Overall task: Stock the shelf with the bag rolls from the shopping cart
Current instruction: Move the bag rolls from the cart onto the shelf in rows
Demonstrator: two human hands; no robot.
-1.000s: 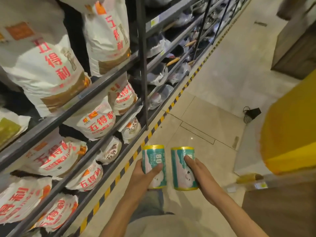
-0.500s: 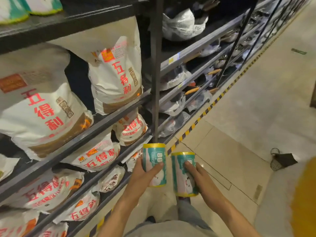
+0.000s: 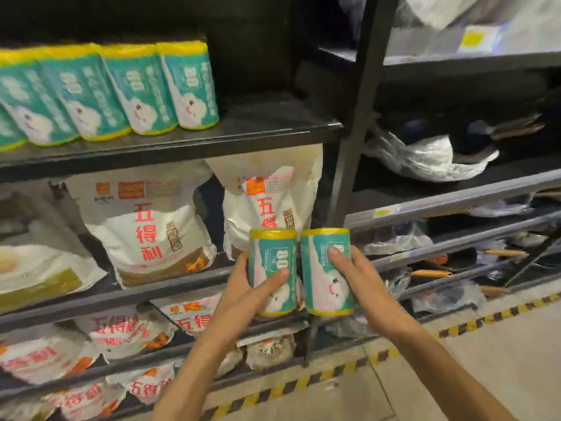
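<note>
**A:** While both bag rolls are off the shelf, I'd call this the carry-up step. Left roll (image 3: 272,271) is wrapped in the left hand (image 3: 243,296), right roll (image 3: 328,271) is gripped by the right hand (image 3: 361,281), fingers curled round each. They're upright, just beside each other, held out in front of the flour sacks (image 3: 151,226), lower than where they need to go.

**B:** So where do they land?

**A:** My guess is the dark shelf (image 3: 273,126) up top. A row of matching rolls (image 3: 136,89) stands on its left part, and there's bare board to the right of the last one, before the upright post (image 3: 361,117).

**B:** Next move, then?

**A:** Lift both higher, push them farther in over the shelf lip, set them standing next to the row, then let go. Probably one at a time so nothing tips the neighbours. Cart isn't in view, so can't say how many are left.
</note>
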